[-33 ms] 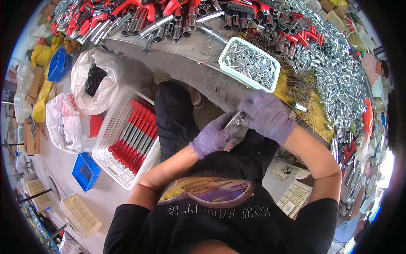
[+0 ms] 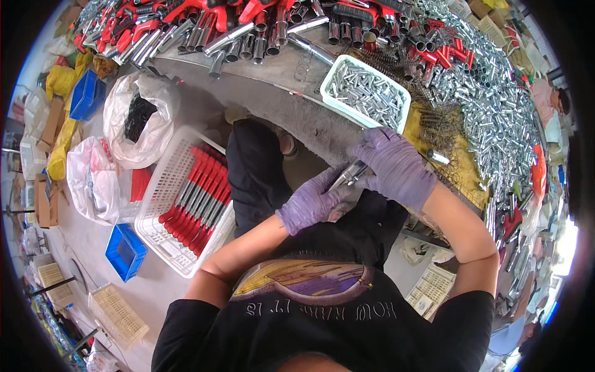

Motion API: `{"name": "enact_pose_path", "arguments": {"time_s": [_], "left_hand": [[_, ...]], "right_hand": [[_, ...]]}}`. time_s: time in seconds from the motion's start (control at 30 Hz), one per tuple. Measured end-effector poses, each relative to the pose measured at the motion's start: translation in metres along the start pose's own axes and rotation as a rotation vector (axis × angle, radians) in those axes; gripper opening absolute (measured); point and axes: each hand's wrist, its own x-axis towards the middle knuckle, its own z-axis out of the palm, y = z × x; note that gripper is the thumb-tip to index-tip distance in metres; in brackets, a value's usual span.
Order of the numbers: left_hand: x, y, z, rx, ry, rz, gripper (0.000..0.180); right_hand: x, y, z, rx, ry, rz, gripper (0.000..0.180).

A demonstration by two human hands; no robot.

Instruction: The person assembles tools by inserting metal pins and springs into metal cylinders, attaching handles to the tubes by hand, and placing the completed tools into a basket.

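Both my hands wear purple gloves and meet over my lap at the bench edge. My left hand grips the lower end of a shiny metal tube. My right hand closes over its upper end from the right. Just beyond my hands stands a white tray filled with small silver tubes. Several dark wire springs lie on a yellow mat to the right of the tray.
A white basket of red-handled tools sits on the floor at my left. Beside it are white plastic bags and blue bins. Loose silver tubes cover the bench at right; larger red-handled tubes line its far side.
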Motion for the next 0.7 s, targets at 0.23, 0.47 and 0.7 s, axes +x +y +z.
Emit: {"name": "enact_pose_path", "arguments": {"time_s": [0.23, 0.47, 0.7], "left_hand": [[-0.018, 0.049, -0.004, 0.377, -0.165, -0.128, 0.054], [-0.019, 0.059, -0.01, 0.104, -0.117, -0.285, 0.04], [-0.002, 0.058, -0.021, 0.34, -0.426, -0.237, 0.062]], "right_hand": [[-0.015, -0.006, -0.036, 0.219, -0.326, 0.139, 0.038], [-0.022, -0.008, -0.035, 0.448, -0.44, 0.277, 0.043], [0.027, 0.012, -0.054, 0.385, -0.482, 0.019, 0.031]]}}
